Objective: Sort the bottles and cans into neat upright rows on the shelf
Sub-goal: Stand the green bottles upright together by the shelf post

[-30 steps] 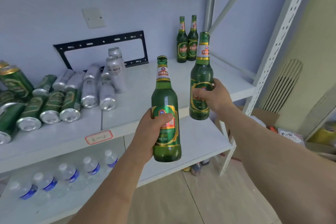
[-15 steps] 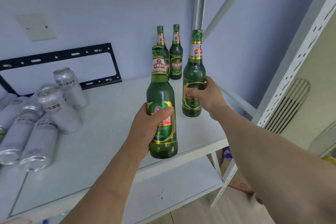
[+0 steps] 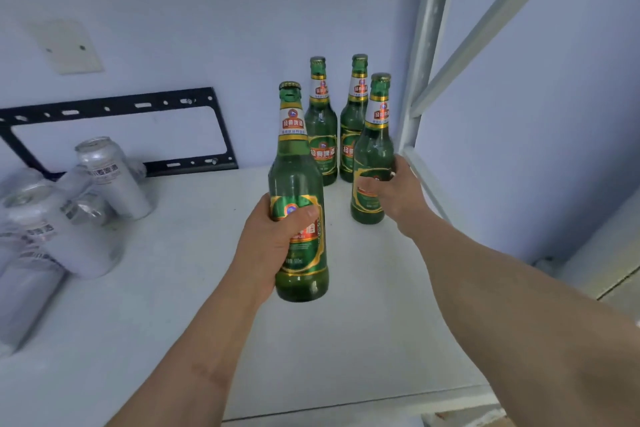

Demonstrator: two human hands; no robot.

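Note:
My left hand (image 3: 273,239) grips a green glass beer bottle (image 3: 298,184) upright over the middle of the white shelf (image 3: 363,322). My right hand (image 3: 398,191) holds a second green bottle (image 3: 372,152) upright near the shelf's right rear corner; its base is at or just above the shelf surface. Two more green bottles, one on the left (image 3: 322,135) and one on the right (image 3: 353,128), stand side by side against the back wall, just behind the right-hand bottle.
Several silver cans (image 3: 69,211) lie and lean in a heap at the shelf's left. A black metal bracket (image 3: 114,135) rests against the wall behind them. A white shelf upright (image 3: 424,45) with a diagonal brace bounds the right side.
Both hands have carried their bottles forward over the shelf toward the back right corner. The right-hand bottle now sits close in front of the two standing bottles.

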